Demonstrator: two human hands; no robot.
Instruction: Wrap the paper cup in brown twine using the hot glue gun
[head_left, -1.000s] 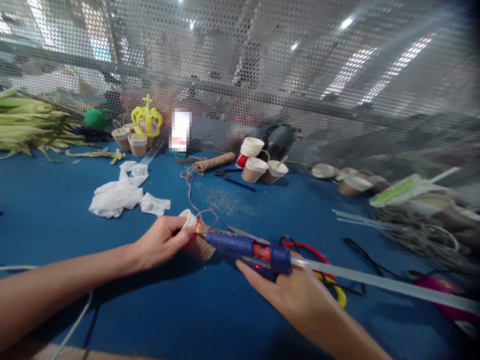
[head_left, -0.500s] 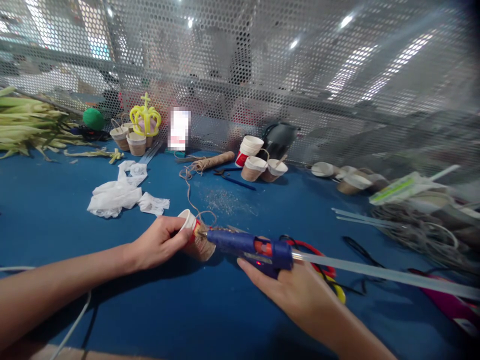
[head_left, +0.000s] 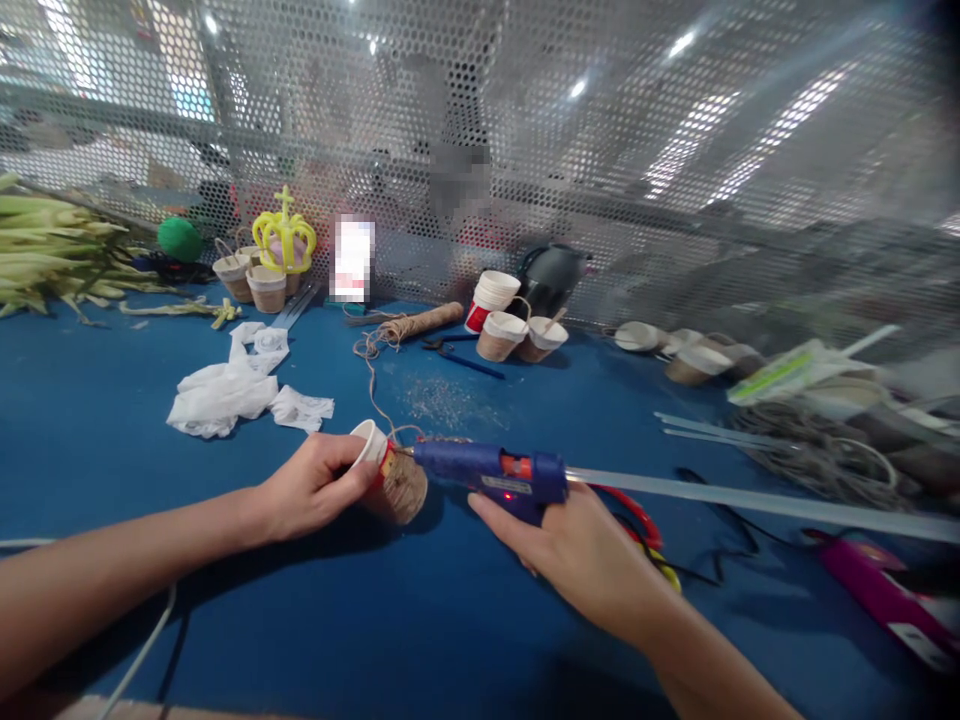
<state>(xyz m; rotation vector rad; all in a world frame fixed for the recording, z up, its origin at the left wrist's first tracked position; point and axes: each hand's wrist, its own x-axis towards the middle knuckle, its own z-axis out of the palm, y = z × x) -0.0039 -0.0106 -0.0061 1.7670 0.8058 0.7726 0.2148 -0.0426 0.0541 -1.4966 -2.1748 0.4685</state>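
My left hand point(head_left: 326, 485) is closed on the rim of a paper cup point(head_left: 401, 487), which lies tilted with its white mouth toward the upper left. Brown twine is wound round the cup's lower part, and a red printed band shows above it. A loose strand of twine point(head_left: 381, 402) runs from the cup back to a twine roll point(head_left: 424, 322). My right hand point(head_left: 555, 530) grips a blue hot glue gun point(head_left: 487, 472), its nozzle at the cup's side near the edge of the winding. Out of the gun's back sticks a long clear glue stick point(head_left: 712, 490).
Crumpled white cloth point(head_left: 225, 395) lies left of the cup. Behind stand pliers point(head_left: 469, 362), stacked cups point(head_left: 495, 290), twine-covered cups point(head_left: 502, 337) and a yellow crown-shaped piece point(head_left: 285, 235). Spare glue sticks point(head_left: 705, 432), grey cord point(head_left: 810, 450) and a magenta object point(head_left: 874, 590) are at right.
The glue gun's nozzle has shifted slightly up along the cup's side, and its back end has tipped up a little. My left hand still holds the cup in nearly the same place.
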